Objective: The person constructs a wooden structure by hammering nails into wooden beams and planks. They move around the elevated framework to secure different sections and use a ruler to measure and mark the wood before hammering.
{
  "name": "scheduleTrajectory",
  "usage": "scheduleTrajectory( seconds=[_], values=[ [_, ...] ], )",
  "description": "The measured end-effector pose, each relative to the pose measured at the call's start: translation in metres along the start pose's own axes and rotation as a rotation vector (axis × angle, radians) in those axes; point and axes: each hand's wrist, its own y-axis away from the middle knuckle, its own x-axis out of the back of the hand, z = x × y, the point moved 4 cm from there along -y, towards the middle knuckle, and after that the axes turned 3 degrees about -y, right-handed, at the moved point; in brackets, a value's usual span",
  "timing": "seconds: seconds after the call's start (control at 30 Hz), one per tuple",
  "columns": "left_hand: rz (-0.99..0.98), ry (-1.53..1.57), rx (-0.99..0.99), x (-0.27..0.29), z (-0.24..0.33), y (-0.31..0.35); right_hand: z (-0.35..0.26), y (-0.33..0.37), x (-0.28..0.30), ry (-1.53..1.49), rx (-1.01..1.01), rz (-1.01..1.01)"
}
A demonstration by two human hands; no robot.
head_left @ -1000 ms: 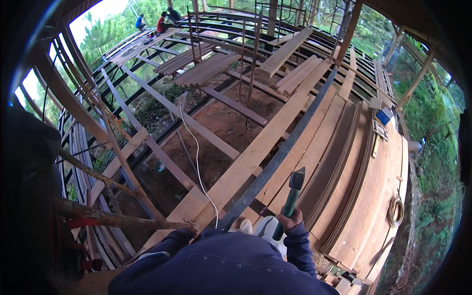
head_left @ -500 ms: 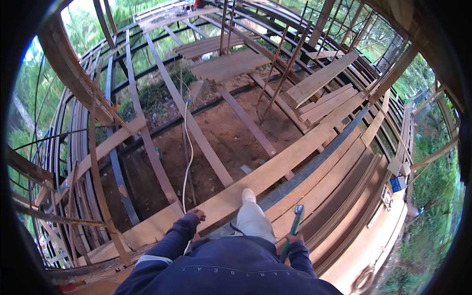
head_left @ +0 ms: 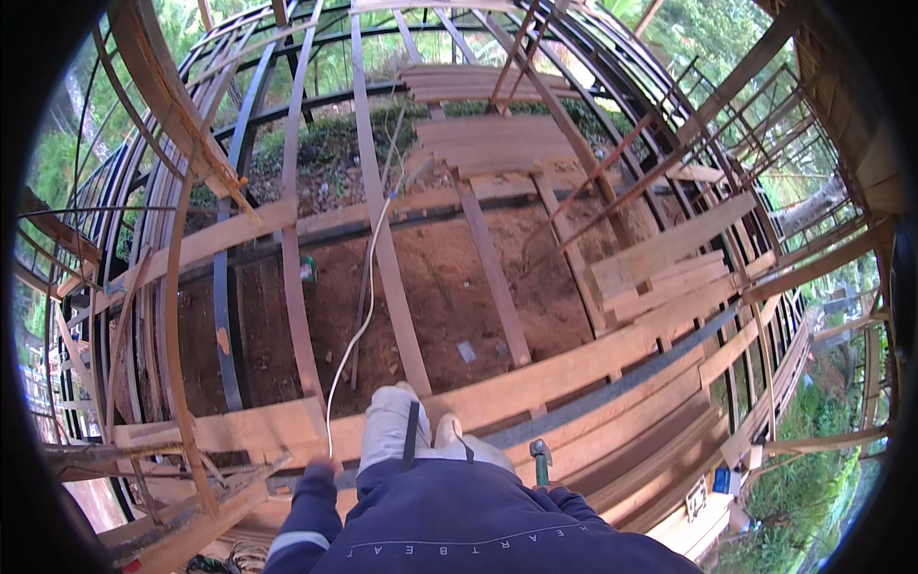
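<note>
Landmark: the long plank (head_left: 574, 368) that runs across the frame under the person's feet; everything below is placed against it
Left hand (head_left: 320, 468): at the plank's near edge, left of the feet; only a bit of it shows past the dark blue sleeve (head_left: 308, 512), so I cannot tell whether it grips or lies loose
White cord (head_left: 361, 287): comes down over the red earth (head_left: 430, 277) beyond the plank and ends just above the left hand; contact cannot be told
Feet (head_left: 411, 435): in pale socks, standing on the plank, between the two hands
Hammer (head_left: 541, 459): green handle, dark head upward, just on the near side of the plank, right of the feet
Right hand: hidden under the sleeve at the hammer's lower end; its grip cannot be seen
Stacked boards (head_left: 669, 263): beyond the plank, to the right
</note>
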Motion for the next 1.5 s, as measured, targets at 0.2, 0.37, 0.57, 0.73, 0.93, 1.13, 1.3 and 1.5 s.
scheduleTrajectory(
  seconds=[0.2, 0.37, 0.57, 0.73, 0.93, 1.13, 1.3, 1.5],
  values=[
    [-0.243, 0.438, 0.398, -0.041, -0.028, 0.016, -0.215, -0.019, 0.128, -0.124, 0.099, 0.085],
    [-0.103, 0.354, 0.291, 0.033, -0.029, -0.066, -0.388, -0.078, 0.197, 0.026, 0.240, 0.135],
    [0.397, 1.561, 0.371, 0.305, -0.045, -0.179, -0.533, -0.090, 0.242, 0.033, 0.445, 0.141],
    [0.403, 1.692, 0.388, 0.435, -0.101, -0.269, -0.590, -0.131, 0.247, -0.029, 0.383, 0.103],
    [0.425, 1.622, 0.368, 0.587, -0.128, -0.366, -0.679, -0.146, 0.265, -0.051, 0.207, -0.054],
    [0.314, 1.462, 0.466, 0.649, -0.156, -0.437, -0.744, -0.216, 0.288, 0.055, 0.123, 0.008],
    [0.110, 1.466, 0.666, 0.627, -0.176, -0.487, -0.799, -0.272, 0.305, 0.114, 0.109, 0.062],
    [-0.147, 1.486, 0.774, 0.610, -0.216, -0.549, -0.955, -0.281, 0.354, 0.095, 0.221, 0.035]
  ],
)
